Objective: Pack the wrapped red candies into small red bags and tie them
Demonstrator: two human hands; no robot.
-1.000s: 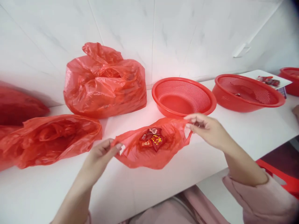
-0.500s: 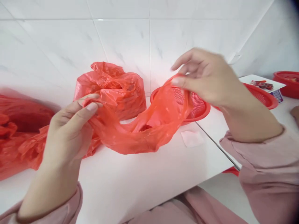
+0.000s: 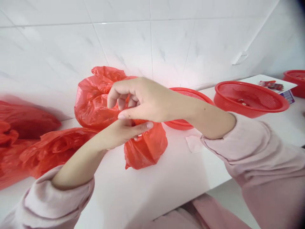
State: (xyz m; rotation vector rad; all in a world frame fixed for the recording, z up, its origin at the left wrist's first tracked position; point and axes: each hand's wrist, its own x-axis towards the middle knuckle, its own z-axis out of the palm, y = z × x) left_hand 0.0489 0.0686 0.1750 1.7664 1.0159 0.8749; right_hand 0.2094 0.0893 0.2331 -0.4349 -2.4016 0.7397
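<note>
A thin red plastic bag (image 3: 146, 149) hangs gathered below both hands, just over the white table. My left hand (image 3: 126, 131) grips its upper part, with the thumb pointing right along the bag. Crossing above it, my right hand (image 3: 143, 98) has curled fingers and holds the bag's gathered top; the exact pinch point is partly hidden. Behind the hands a full, bulging red plastic bag (image 3: 91, 101) stands against the wall, partly covered by my right hand.
More red bags (image 3: 28, 124) lie at the left. A red perforated basket (image 3: 190, 92) stands behind my right forearm, another red basket (image 3: 250, 98) farther right. A white board (image 3: 262, 79) bears small wrapped items. A pale square sheet (image 3: 194, 143) lies on the table (image 3: 114, 197).
My right hand has swung left and crossed over my left hand, which moved right. The bag, stretched wide between them before, is now bunched and hanging.
</note>
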